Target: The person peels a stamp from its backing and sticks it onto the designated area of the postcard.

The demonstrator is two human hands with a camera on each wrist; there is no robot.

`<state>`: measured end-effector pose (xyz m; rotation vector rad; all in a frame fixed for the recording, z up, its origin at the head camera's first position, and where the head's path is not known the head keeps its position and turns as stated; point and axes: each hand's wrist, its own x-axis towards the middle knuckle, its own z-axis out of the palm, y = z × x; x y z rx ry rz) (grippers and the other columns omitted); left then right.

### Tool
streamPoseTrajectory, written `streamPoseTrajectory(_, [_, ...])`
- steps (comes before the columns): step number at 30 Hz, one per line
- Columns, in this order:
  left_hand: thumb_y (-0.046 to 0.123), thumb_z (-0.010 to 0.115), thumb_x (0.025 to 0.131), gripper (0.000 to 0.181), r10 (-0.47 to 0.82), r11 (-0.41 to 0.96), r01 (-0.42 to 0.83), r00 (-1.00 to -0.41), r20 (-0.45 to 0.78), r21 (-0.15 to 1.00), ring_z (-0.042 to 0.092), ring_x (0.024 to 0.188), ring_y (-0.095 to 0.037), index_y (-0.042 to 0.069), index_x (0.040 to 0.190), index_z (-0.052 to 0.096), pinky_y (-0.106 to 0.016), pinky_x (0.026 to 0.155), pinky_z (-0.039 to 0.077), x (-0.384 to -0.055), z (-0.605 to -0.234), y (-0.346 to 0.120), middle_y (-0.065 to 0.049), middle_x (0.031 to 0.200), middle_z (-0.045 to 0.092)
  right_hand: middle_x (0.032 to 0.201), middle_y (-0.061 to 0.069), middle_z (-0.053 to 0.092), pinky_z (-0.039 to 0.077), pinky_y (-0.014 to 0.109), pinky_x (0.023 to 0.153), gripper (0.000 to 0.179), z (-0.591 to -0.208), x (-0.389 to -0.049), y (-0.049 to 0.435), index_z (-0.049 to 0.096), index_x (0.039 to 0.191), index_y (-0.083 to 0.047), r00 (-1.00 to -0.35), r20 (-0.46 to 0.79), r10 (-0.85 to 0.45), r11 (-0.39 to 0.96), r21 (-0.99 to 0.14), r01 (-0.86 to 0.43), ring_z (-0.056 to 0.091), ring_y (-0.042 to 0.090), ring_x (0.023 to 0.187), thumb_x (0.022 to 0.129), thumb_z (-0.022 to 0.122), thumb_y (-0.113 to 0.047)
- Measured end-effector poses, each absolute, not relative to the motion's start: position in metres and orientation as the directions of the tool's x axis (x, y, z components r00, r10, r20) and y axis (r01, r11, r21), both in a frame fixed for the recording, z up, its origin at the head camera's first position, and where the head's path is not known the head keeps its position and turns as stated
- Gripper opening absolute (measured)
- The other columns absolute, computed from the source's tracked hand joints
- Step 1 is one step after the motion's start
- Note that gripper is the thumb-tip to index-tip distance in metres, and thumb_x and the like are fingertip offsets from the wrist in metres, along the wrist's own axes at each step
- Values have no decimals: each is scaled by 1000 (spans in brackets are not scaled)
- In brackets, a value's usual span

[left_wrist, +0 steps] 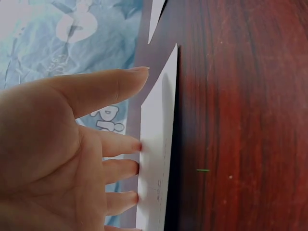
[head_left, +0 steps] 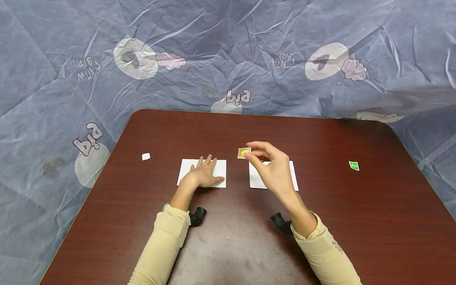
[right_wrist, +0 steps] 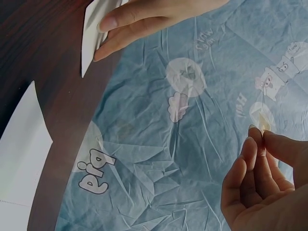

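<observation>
Between thumb and fingertips, my right hand (head_left: pixel 272 166) pinches a small yellow sticker (head_left: pixel 242 153), raised over the table near the far left corner of the right white paper (head_left: pixel 255 178). In the right wrist view the sticker (right_wrist: pixel 264 121) shows nearly edge-on at the fingertips. My left hand (head_left: pixel 204 174) lies with spread, straight fingers on the left white paper (head_left: pixel 220 168). From the left wrist, the fingertips touch that paper (left_wrist: pixel 155 144), and the thumb is held out from the fingers.
A small white piece (head_left: pixel 146 156) lies on the table (head_left: pixel 228 221) at the left, and a green sticker (head_left: pixel 354 166) at the right. Behind the table's far edge hangs a wrinkled blue printed sheet (head_left: pixel 213 47). Black wrist devices (head_left: pixel 198 216) sit by both sleeves.
</observation>
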<state>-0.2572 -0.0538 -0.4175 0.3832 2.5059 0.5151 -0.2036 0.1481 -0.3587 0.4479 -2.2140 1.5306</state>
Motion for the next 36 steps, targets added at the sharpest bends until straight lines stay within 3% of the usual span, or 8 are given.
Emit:
streamPoseTrajectory(10, [45,51,96,80,365,897,173,-809,-461,407,-7,142,-35,6,153,11,-59,109,3,-256,-418,-52,-13,158,-3,75,5,71,47,19,61,21,-367,-213,148,69,104,0,-892,452,-29,395,-814,-426,62,12,65,83,73,-3])
streamPoseTrajectory(19, [46,51,96,81,338,909,161,-824,-456,384,-8,142,-33,8,153,8,-57,110,2,-254,-420,-49,-12,158,-5,76,4,71,44,19,56,20,-380,-221,146,69,104,-5,-924,380,-41,445,-821,-357,61,14,63,84,73,-6])
streamPoseTrajectory(28, [52,48,95,82,309,928,155,-827,-470,338,-8,143,-31,11,154,8,-68,104,4,-255,-420,-50,-9,158,-5,76,4,71,42,20,55,20,-402,-230,144,69,104,-3,-928,368,-63,428,-830,-358,60,20,61,85,73,-8])
streamPoseTrajectory(32, [50,51,95,82,293,930,134,-833,-469,342,-9,142,-32,12,154,8,-69,103,4,-255,-421,-49,-8,159,-4,76,5,71,42,20,53,20,-392,-225,139,69,104,-3,-938,343,-60,470,-819,-329,62,24,62,85,73,-7])
streamPoseTrajectory(36, [50,52,94,82,268,935,109,-838,-475,336,-12,141,-35,16,154,8,-70,102,4,-254,-422,-47,-6,159,-5,77,7,71,42,20,54,20,-393,-224,137,69,105,-4,-945,322,-57,492,-815,-307,63,21,64,85,72,-8])
